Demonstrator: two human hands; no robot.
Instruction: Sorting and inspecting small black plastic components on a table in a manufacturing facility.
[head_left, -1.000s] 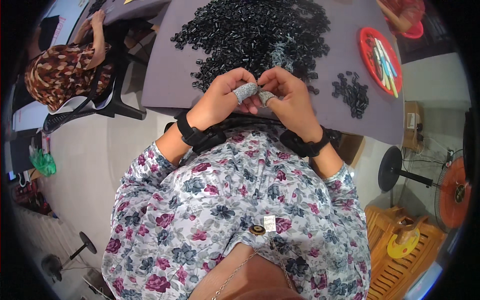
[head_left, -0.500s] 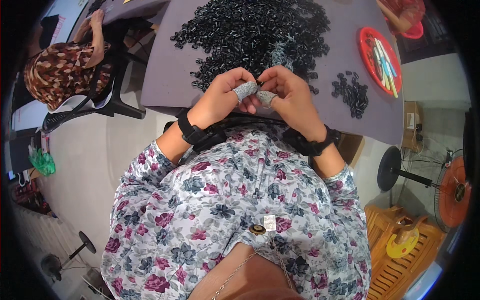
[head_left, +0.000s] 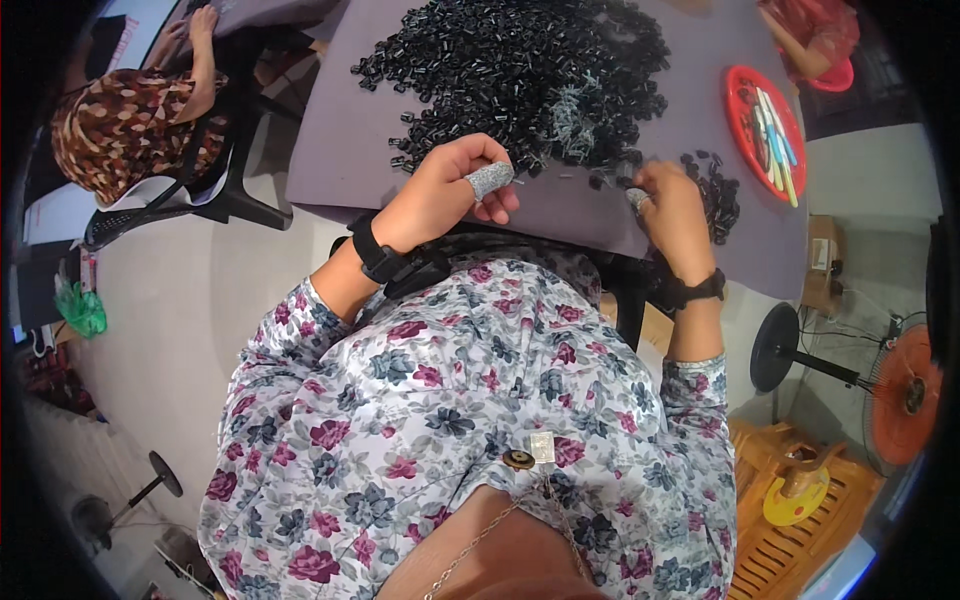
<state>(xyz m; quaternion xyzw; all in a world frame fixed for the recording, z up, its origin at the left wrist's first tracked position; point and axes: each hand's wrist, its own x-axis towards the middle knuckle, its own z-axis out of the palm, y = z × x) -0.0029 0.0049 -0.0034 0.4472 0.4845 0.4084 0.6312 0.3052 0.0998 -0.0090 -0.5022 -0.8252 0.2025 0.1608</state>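
Observation:
My left hand is held over the table's near edge, its thumb in a grey finger wrap. That thumb presses against the curled fingers, and a thin pale tip shows beyond it; the thing itself is mostly hidden. To the right, my right hand is over the table between the large heap of small black pieces and a smaller group of black pieces. Its fingers are bent in toward a grey-wrapped thumb, and what lies between them cannot be made out. Pale grey-blue scraps lie on the heap's near side.
A red tray with white and blue long-handled tools stands at the table's right. One person sits at far left by a black chair; another person's arm is at far right. An orange fan and yellow-brown chair stand lower right.
My hands were together at the table's near edge; my right hand has moved apart to the right, toward the smaller group. My left hand has stayed nearly where it was.

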